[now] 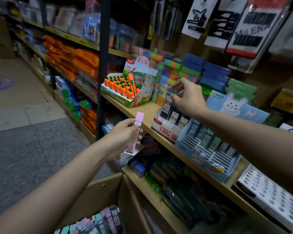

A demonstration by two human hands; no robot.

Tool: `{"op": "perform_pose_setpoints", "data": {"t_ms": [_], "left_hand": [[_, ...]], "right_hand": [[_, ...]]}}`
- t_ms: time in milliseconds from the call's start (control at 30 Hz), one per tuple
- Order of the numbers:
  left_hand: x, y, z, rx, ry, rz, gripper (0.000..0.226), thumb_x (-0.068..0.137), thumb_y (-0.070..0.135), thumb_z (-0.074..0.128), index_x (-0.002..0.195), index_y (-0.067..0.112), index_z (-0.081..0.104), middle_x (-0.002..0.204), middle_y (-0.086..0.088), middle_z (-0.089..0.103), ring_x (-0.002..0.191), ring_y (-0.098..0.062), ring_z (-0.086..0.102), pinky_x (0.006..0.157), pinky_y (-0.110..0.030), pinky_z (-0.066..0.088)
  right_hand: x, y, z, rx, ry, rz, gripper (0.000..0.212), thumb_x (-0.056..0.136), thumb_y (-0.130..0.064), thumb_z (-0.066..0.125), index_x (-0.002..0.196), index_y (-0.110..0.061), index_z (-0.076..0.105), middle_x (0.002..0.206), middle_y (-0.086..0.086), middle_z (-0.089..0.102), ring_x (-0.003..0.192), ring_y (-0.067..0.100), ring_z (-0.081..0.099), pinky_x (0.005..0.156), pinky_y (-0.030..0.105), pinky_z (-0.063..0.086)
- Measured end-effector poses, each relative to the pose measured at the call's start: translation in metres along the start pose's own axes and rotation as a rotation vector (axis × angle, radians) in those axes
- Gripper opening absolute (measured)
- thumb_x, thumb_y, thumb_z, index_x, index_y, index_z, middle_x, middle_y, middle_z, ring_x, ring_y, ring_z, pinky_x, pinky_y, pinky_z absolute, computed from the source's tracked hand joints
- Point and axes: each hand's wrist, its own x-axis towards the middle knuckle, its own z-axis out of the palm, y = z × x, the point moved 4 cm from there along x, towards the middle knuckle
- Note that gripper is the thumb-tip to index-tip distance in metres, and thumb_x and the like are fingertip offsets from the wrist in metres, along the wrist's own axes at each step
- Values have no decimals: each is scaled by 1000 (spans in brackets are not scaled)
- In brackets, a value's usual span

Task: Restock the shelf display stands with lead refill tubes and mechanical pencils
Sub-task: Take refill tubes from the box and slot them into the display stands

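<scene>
L hand [123,132]: fingers curled, gripping | R hand [189,97]: fingers pinching, arm extended fwd

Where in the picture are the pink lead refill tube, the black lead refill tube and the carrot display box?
pink lead refill tube [135,135], head view, on its middle, beside the label.
black lead refill tube [168,105], head view, on its label.
carrot display box [125,101], head view, on its front wall.

Lead refill tubes going into the shelf stands

A pink refill tube [135,132] sits tilted in the left hand [123,132]; the right hand [187,95] pinches a black refill tube [167,103] upright above the red-and-white display stand [166,128], blue stand [208,154] just beside.
</scene>
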Motion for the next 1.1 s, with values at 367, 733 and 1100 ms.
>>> {"op": "perform_pose_setpoints", "data": {"t_ms": [367,733,1100], "left_hand": [[-2,-11,7,15,-56,-11,21,100,14,49,117,13,62,94,-3,65,76,-11,61,59,-19,54],[-5,-16,24,-94,-37,109,15,98,15,53,110,16,63,86,3,74,70,-6,65,62,-22,53],[-30,-27,109,279,-277,392,19,97,34,52,115,37,58,113,13,63,108,-2,58,91,-28,49]], "right_hand": [[1,9,29,-394,-45,-77,20,84,-34,72,100,-21,67,103,0,69,104,24,59,89,42,46],[-45,-1,6,197,-40,102,17,92,-32,63,107,-25,66,94,-12,63,82,6,64,79,39,58],[-109,19,-88,100,-212,98,20,84,-20,75,99,-30,66,91,-14,69,77,-1,69,71,19,58]]}}
